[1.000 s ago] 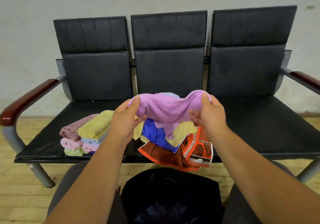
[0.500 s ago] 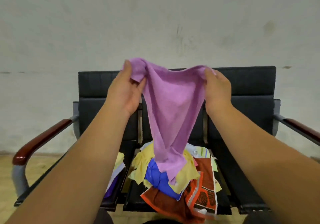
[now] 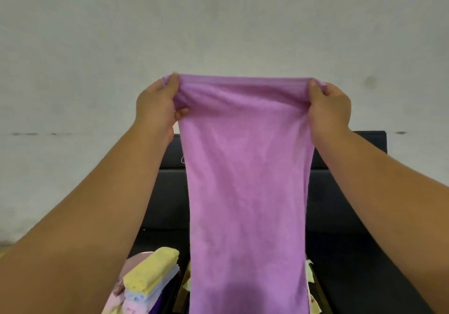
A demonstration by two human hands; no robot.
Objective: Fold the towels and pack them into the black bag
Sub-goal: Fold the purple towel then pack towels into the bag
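Above the black bench (image 3: 345, 253), left hand (image 3: 158, 105) and right hand (image 3: 331, 109) each grip the purple towel's (image 3: 245, 180) top corners; it hangs open.

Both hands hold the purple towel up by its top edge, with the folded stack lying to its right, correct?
Not quite. The head view shows the folded stack to the left of the purple towel; left hand and right hand do hold its top edge.
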